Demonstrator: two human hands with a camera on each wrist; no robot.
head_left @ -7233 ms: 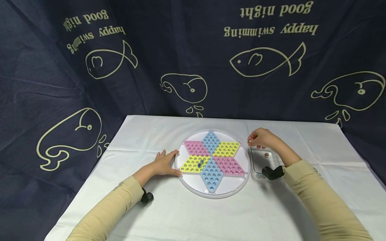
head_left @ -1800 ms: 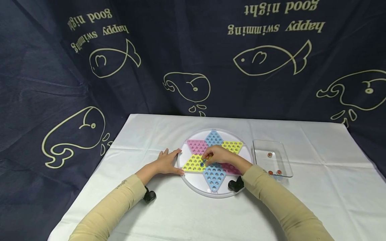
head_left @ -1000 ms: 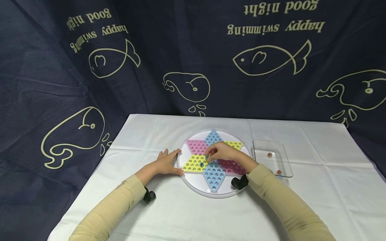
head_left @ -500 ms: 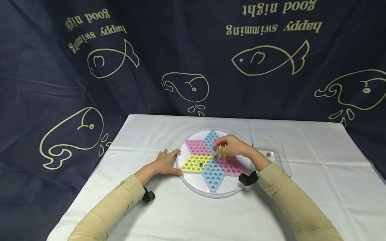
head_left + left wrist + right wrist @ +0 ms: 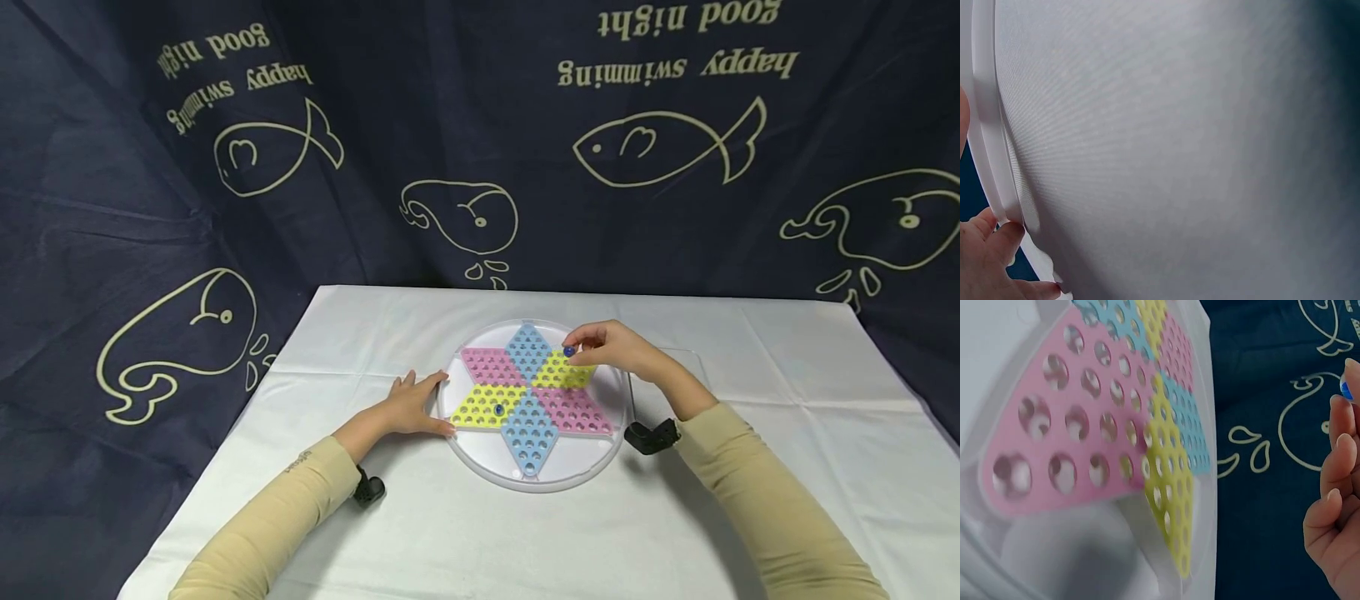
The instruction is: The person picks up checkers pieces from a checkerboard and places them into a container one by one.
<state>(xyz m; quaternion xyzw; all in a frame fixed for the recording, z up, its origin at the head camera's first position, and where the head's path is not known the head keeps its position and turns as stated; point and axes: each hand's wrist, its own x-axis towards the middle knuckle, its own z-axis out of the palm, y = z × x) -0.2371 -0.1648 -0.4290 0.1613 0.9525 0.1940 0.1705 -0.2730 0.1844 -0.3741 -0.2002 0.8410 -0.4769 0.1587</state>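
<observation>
A round white Chinese checkers board (image 5: 480, 467) with a pink, blue and yellow star of holes lies on the table. My right hand (image 5: 618, 346) pinches a blue marble (image 5: 569, 351) between thumb and fingertips, over the far right yellow point of the star. In the right wrist view, part of that marble (image 5: 1346, 389) shows at the fingertips. Another blue marble (image 5: 498, 409) sits in a hole of the left yellow point. With fingers spread, my left hand (image 5: 408, 408) touches the board's left rim; the left wrist view shows its fingers (image 5: 1004, 244) against the rim.
Right of the board stands a clear box, mostly hidden behind my right arm, with its far rim (image 5: 681, 350) showing. A white cloth (image 5: 450, 542) covers the table. Behind it hangs a dark blue curtain (image 5: 540, 150) with fish and whale drawings.
My right hand came from the box to the left yellow point, took one of two marbles there and carried it to the far right. The left hand stayed at the rim.
</observation>
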